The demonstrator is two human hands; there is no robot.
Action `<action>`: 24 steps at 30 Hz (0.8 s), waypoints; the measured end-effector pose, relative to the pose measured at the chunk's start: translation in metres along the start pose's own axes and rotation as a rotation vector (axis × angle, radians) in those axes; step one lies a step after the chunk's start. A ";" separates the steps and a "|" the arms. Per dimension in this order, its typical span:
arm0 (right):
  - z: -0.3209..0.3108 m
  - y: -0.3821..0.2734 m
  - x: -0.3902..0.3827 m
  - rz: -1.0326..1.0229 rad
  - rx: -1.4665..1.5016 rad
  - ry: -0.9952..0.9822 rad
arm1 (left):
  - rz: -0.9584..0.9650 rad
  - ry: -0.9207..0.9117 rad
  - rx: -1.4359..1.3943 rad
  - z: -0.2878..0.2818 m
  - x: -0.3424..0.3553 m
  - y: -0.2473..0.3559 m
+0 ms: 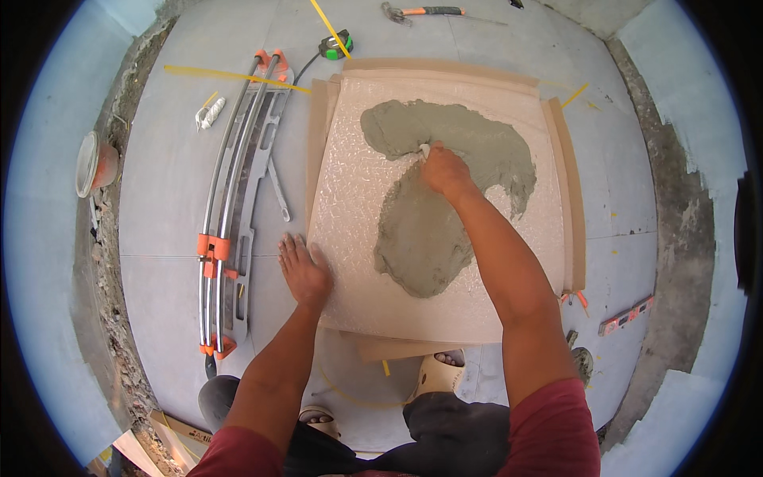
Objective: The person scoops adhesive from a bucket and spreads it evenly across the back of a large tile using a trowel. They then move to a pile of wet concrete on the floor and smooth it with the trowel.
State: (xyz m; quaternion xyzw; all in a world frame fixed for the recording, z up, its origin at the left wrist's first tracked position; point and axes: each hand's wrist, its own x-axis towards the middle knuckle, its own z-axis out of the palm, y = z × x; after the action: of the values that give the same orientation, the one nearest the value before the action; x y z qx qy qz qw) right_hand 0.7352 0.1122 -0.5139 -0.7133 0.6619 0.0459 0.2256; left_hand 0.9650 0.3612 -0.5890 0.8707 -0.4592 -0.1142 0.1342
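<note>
Sandals [435,378] — one pair, cream, worn, near side of the panel.
Left hand [307,273] — empty, palm down, fingers extended, at the left edge of the panel; whether it bears on panel or floor cannot be told.
Panel [348,207] — film-wrapped, brown-edged, flat on grey floor tiles [163,302].
Mortar [421,238] — grey, wet-looking, on the panel; near lobe elongated toward the person, far band running left to right and bending nearer at its right end.
Right hand [447,170] — closed around a tool, over the mortar where lobe and band meet.
Tool [425,149] — pale end showing at the fist's far left side; remainder hidden, so its direction and long axis cannot be told.
Tile cutter [214,248] — orange-fitted twin rails, left of the panel, long axis near to far.
Tape measure [336,46] — black and green, beyond the panel's far left corner.
Hammer [433,11] — farthest item, handle pointing right.
</note>
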 end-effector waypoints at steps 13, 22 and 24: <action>-0.018 0.114 -0.047 0.276 -0.070 0.165 | -0.006 0.005 -0.041 0.001 -0.003 -0.002; 0.005 0.091 -0.107 0.347 0.726 -0.043 | -0.022 0.016 0.001 0.004 0.000 -0.005; 0.010 0.058 -0.115 0.276 0.840 -0.155 | -0.023 0.018 -0.001 0.006 0.002 -0.005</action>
State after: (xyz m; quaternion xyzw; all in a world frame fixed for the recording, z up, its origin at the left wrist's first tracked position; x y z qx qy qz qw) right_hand 0.6680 0.2208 -0.4965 -0.4595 0.6931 -0.1439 0.5364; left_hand 0.9680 0.3618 -0.5967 0.8769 -0.4476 -0.1080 0.1376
